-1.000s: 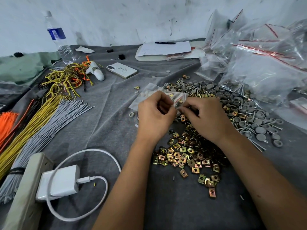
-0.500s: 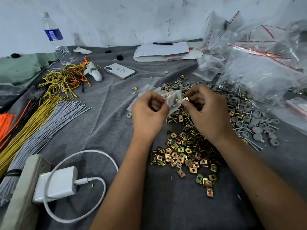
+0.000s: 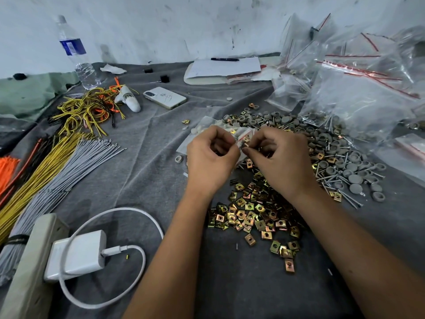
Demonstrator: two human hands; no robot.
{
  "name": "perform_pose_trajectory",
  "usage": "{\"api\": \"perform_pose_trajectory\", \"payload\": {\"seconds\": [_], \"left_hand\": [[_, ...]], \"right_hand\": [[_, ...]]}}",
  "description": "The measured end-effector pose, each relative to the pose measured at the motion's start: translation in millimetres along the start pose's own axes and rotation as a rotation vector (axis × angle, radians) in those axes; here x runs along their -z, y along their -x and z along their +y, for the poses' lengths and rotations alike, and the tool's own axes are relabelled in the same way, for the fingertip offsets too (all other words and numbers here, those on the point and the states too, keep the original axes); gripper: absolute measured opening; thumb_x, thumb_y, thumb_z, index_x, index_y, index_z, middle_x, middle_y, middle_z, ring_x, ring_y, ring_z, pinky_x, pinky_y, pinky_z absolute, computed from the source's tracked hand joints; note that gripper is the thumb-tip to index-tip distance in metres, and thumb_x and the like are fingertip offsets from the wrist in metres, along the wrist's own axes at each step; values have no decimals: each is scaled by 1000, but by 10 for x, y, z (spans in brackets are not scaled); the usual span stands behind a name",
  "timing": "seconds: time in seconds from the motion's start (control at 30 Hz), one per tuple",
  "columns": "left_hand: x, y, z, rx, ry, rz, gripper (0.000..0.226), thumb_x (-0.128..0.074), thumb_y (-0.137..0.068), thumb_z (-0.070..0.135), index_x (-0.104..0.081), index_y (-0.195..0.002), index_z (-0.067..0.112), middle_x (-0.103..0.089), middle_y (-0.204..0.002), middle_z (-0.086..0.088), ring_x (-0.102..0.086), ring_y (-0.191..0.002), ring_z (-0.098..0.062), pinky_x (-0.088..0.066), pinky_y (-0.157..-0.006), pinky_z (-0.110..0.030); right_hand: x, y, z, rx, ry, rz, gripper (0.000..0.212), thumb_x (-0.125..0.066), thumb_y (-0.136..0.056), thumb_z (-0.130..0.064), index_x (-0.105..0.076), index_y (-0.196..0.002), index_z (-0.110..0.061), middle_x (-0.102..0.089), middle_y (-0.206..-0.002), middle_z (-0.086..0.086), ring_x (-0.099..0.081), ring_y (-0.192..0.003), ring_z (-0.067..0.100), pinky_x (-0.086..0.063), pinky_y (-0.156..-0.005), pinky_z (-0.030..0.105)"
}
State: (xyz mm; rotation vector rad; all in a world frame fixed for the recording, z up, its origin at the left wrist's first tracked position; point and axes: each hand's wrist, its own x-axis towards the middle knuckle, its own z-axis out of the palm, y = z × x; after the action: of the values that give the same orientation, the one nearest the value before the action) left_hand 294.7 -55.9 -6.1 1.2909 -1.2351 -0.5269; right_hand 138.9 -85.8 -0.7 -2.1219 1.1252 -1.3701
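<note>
Now our left hand (image 3: 211, 157) grips the bag (image 3: 239, 134); our right hand (image 3: 280, 162), pinching a clip (image 3: 246, 145), has reached its mouth, so we judge the drop comes next.

The bag (image 3: 239, 134) is small, clear and crumpled, with a red strip near its mouth. It is held over the far end of the pile (image 3: 253, 212) of brass clips, and the left hand (image 3: 212, 157) pinches its edge. A few brass clips show through its plastic. One clip (image 3: 245, 145), small and pale brass, is pinched in the right hand's (image 3: 280, 157) fingertips at the bag's mouth, above the pile's far edge.
</note>
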Motion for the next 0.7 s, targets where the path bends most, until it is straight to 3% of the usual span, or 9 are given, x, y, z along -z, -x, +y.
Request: {"api": "perform_pose_trajectory", "payload": {"seconds": [0.2,0.33,0.47,0.57,0.7], "left_hand": [[11,-24,-18,35,44,69,22,-72,-80,-4,-66,-76,17,-59,-63,2,-54,-58,-13,-47,-55,-28],[56,-50,-46,96,74,210,18,-70,-78,-1,-68,-78,17,-64,-68,0,-60,-64,-18,-51,-61,-35],[87,-79,-30,128,105,322,19,-68,-77,-1,-68,-76,18,-63,-66,3,-57,-62,-14,-47,-60,-30],[91,-76,-11,125,101,339,19,-68,-75,2,-67,-74,21,-62,-65,6,-56,-60,-11,-45,-59,-26],[85,-79,-16,126,103,317,11,-67,-71,8,-69,-76,18,-64,-65,3,-58,-60,-13,-47,-58,-28]], "right_hand": [[23,-5,-11,49,-11,3,10,-82,-86,-18,-79,-95,-15,-76,-91,-10,-72,-85,2,-61,-79,29],[61,-14,-11,71,14,-6,9,-82,-86,-22,-75,-89,-18,-72,-86,-12,-68,-79,2,-57,-73,26],[58,0,9,140,94,-293,15,-80,-84,-38,-76,-91,-26,-68,-91,-16,-61,-88,0,-52,-81,30],[-1,12,25,168,278,-548,24,-78,-84,-47,-77,-96,-27,-61,-99,-9,-50,-102,11,-46,-89,38],[-10,1,39,188,308,-547,15,-75,-91,-35,-75,-98,-22,-59,-99,-9,-50,-103,12,-46,-92,36]]}}
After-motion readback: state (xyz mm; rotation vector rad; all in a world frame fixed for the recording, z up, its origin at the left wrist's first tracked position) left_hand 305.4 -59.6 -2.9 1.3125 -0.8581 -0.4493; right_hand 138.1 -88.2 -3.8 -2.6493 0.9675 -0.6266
